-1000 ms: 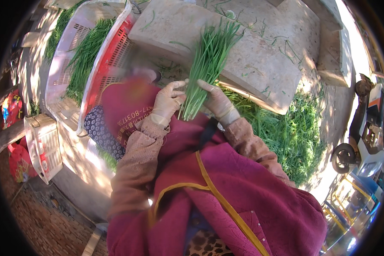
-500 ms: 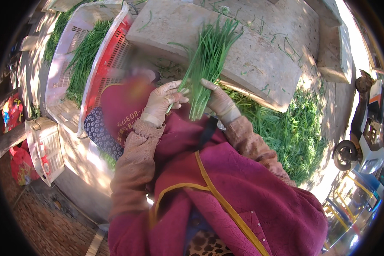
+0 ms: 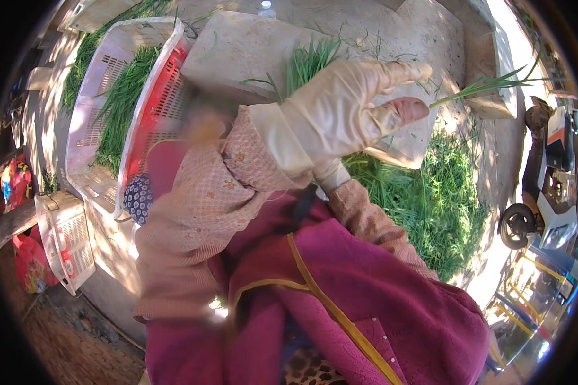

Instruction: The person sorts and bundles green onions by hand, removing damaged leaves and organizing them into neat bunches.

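My left hand [image 3: 340,106], in a thin cream glove, reaches across to the right in front of everything else. Its index finger and thumb are stretched apart, with bare skin showing at the thumb tip. A thin green chive stalk [image 3: 469,93] sticks out to the right from just beyond that thumb. Behind the left hand is my gloved right hand [image 3: 331,174], only its wrist side visible and its fingers hidden. The leafy top of a bunch of green chives [image 3: 311,63] rises above my left hand, in line with the right hand; its lower part is covered.
A long white-and-red plastic crate [image 3: 113,38] with green leaves stands at the left, a smaller crate [image 3: 77,247] below it. A stone slab [image 3: 231,48] lies ahead. Loose greens [image 3: 430,205] cover the ground at right, near a scooter [image 3: 552,192].
My left hand has swung up and to the right, across the bunch, carrying a thin stalk out past it. My right hand stays in nearly the same place, now mostly covered.
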